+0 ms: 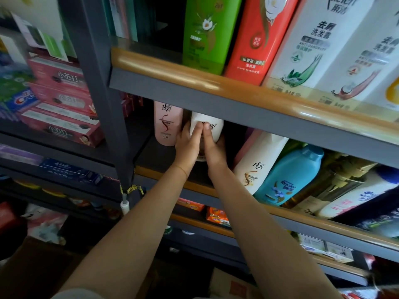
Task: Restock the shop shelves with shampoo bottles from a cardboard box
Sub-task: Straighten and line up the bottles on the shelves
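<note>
— What did I have off to the left?
— Pink toothpaste boxes (62, 100) stacked on the neighbouring rack, orange packets (217, 215) lower down, yellow cord (132, 188) knotted round the grey upright (101, 83).

head view, close, facing shelves (216, 91)
</note>
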